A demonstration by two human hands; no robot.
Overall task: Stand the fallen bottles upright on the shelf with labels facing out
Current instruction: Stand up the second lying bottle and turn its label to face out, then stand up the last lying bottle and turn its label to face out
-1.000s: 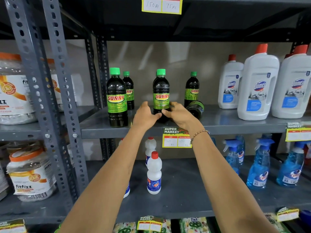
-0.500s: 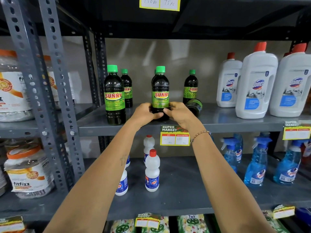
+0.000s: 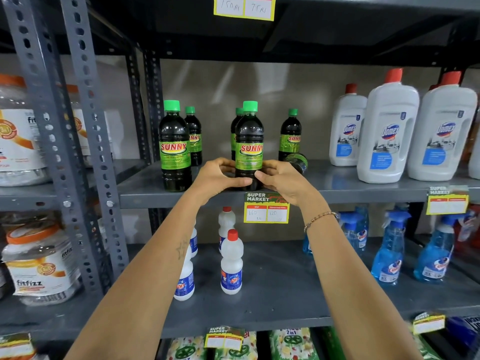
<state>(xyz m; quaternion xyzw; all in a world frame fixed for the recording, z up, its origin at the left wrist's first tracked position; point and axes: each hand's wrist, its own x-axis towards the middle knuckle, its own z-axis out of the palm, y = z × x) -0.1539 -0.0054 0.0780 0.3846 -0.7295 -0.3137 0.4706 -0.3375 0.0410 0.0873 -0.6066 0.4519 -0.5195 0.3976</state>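
One dark green-capped plastic bottle (image 3: 249,146) upright, label out, both hands (image 3: 220,178) (image 3: 283,183) clamped on it; one fallen bottle (image 3: 297,162) left on grey metal shelf (image 3: 337,188).

Both arms are stretched forward and up, the left hand (image 3: 217,178) and right hand (image 3: 281,181) being cupped toward each other with fingers curled and thumbs nearly met, while a beaded bracelet (image 3: 320,219) is worn on the right wrist.

bottle (image 3: 248,141): dark, green cap, green label | shelf (image 3: 337,189): grey
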